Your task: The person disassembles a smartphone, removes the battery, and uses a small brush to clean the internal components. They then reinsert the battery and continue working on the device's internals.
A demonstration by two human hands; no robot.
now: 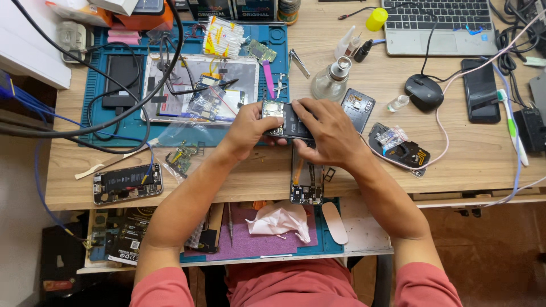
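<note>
A person in a red shirt is sitting at a wooden desk (455, 153), and a lower shelf is sticking out toward them. A crumpled white tissue (280, 220) is lying there on a purple mat (250, 241), and a pale oval pad (334, 222) is lying just beside it.

At the desk's front edge, a stripped phone frame (306, 179) is lying upright between the forearms. An opened phone (127, 183) with its battery showing is lying well off to the left, and small green circuit boards (181, 158) are lying between the two.

Just above the frame, both hands are holding a small opened phone (286, 120) over the desk, at the blue work mat's (94, 122) right edge. The left hand (248, 131) is gripping the phone's left end, its fingers curled around it. The right hand (322, 129) is covering the right end, fingers bent and pressing down on the dark part.

A black phone cover (358, 107) is lying just beside the right hand, and a black part with a small clear bag (399, 146) is lying nearer the right.

Farther back, a dismantled tablet (199, 88) is lying on the blue mat under black cables, a glass bottle (331, 81) is standing near the middle, and a black mouse (424, 92) and a dark phone (480, 91) are sitting to the right. A laptop (438, 25) is sitting at the far edge.
</note>
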